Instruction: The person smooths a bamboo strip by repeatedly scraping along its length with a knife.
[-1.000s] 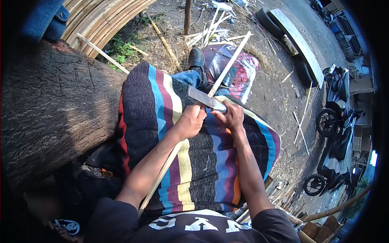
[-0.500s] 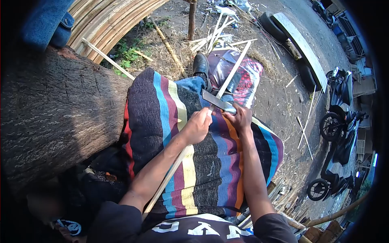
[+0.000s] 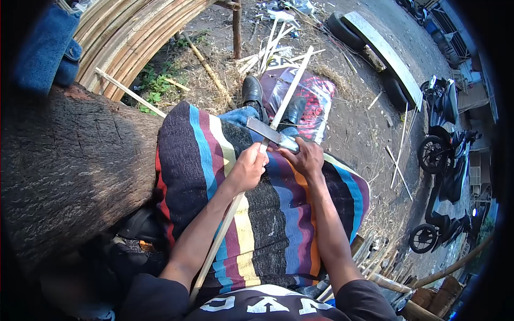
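Note:
My left hand [image 3: 247, 167] is closed round a long, pale, flat strip [image 3: 293, 91], which looks like bamboo or wood. The strip slants from beside my body, under my left forearm, out past my knees. In my right hand [image 3: 308, 159] is the handle of a knife with a broad, square-ended metal blade [image 3: 262, 128]. That blade lies across the strip just beyond my left fingers; whether its edge bites in is unclear. Over my lap spreads a striped cloth [image 3: 273, 224].
A thick tree trunk [image 3: 80, 171] stands close on the left, with curved bamboo slats [image 3: 139, 37] behind it. Ahead lie a printed plastic sheet [image 3: 316, 101] and loose strips [image 3: 273, 45]. Tyres under a plank [image 3: 383, 59] and parked motorbikes [image 3: 441, 155] are to the right.
The view has swung slightly, so the surroundings sit farther left. The strip's far end reaches slightly farther from me. Both hands keep their grips, the blade still across the strip.

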{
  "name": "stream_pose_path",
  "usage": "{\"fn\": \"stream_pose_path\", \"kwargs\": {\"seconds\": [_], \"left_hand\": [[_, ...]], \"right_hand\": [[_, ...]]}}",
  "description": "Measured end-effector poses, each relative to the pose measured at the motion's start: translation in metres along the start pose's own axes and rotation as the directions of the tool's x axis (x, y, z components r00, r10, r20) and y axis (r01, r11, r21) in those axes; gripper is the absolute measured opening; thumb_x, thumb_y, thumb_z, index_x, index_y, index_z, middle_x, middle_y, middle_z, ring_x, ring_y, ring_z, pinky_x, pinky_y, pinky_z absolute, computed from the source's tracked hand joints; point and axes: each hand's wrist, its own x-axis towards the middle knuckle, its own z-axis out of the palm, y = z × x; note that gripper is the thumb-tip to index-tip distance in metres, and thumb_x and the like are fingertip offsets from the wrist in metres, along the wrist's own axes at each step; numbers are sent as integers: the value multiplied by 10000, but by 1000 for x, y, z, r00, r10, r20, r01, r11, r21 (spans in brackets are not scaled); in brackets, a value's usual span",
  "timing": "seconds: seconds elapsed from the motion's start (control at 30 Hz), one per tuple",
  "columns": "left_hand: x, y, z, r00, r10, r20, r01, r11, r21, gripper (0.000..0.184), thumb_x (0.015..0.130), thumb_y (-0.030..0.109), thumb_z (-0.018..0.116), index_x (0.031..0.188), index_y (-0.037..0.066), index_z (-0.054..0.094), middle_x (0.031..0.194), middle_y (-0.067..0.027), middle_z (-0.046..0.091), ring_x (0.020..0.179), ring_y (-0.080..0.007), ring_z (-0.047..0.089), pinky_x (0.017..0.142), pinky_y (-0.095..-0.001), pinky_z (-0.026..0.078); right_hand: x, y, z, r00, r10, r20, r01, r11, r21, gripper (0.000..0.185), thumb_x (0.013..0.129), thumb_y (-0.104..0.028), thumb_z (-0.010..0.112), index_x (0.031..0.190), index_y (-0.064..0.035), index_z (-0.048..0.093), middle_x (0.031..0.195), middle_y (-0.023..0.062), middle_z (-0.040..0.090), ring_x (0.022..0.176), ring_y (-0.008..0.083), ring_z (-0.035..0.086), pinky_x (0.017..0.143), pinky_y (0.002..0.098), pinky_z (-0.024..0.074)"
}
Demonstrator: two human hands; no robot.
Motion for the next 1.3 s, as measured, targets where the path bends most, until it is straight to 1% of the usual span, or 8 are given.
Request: {"fn": "stream_pose_path", "kwargs": {"seconds": [0.07, 0.67, 0.73, 0.77, 0.8, 0.87, 1.03, 1.3], "left_hand": [[-10, 9, 0, 931, -366, -7, 359, 917, -174, 352, 1086, 360, 399, 1145, 42, 539, 756, 28, 421, 524, -22, 371, 446, -205, 328], [-8, 40, 14, 895, -417, 156, 445, 821, -358, 349, 1086, 349, 387, 1218, 44, 493, 795, 38, 406, 521, -7, 340, 431, -178, 304], [-15, 67, 4, 869, -458, 189, 494, 769, -407, 346, 1087, 347, 386, 1222, 47, 491, 787, 42, 395, 504, -2, 328, 418, -171, 287], [-21, 76, -2, 844, -491, 216, 531, 711, -461, 343, 1087, 345, 386, 1227, 49, 489, 780, 47, 384, 487, 2, 315, 404, -163, 271], [-33, 77, -9, 881, -391, 266, 472, 764, -441, 342, 1090, 341, 376, 1239, 53, 483, 771, 53, 370, 462, 10, 295, 388, -153, 245], [-30, 67, -6, 895, -411, 173, 445, 787, -427, 355, 1093, 341, 371, 1239, 40, 487, 777, 51, 378, 490, 7, 324, 400, -160, 275], [-6, 55, -5, 925, -354, 136, 374, 791, -484, 404, 1095, 323, 342, 1291, -10, 459, 811, 13, 421, 440, 1, 348, 353, -169, 334], [-17, 36, -3, 893, -431, 129, 443, 793, -419, 382, 1083, 394, 386, 871, 80, 434, 685, 17, 437, 413, -33, 361, 352, -209, 326]], "right_hand": [[-8, -5, -1, 1000, 2, 13, -2, 1000, 27, 658, 750, -737, 674, 751, -81, 631, 576, 140, 619, 557, 353, 650, 516, 445, 499], [-2, 42, 28, 991, -108, -78, 117, 986, 116, 657, 684, -707, 737, 723, -62, 618, 639, 147, 623, 631, 359, 654, 576, 455, 502], [0, 51, 31, 977, 197, -84, -194, 980, 39, 705, 794, -732, 634, 804, -29, 683, 698, 216, 654, 685, 415, 662, 622, 505, 507], [14, 83, 24, 818, 567, 90, -571, 784, 243, 813, 875, -762, 493, 838, 23, 703, 737, 289, 650, 739, 463, 665, 671, 540, 504], [5, 112, 15, 813, 575, 93, -578, 776, 253, 813, 875, -762, 493, 838, 23, 703, 737, 289, 650, 739, 463, 665, 671, 540, 504], [2, 135, 12, 539, 821, -185, -713, 562, 419, 878, 923, -751, 410, 763, 79, 648, 629, 261, 586, 651, 427, 608, 635, 527, 433], [12, 64, -44, 902, 407, -147, -333, 870, 364, 676, 915, -620, 567, 828, 44, 662, 591, 232, 548, 578, 395, 572, 591, 492, 421], [-10, -14, -21, 988, -59, 145, 17, 962, 273, 655, 786, -651, 697, 1135, -98, 731, 664, 160, 660, 632, 353, 671, 606, 455, 519]]}}
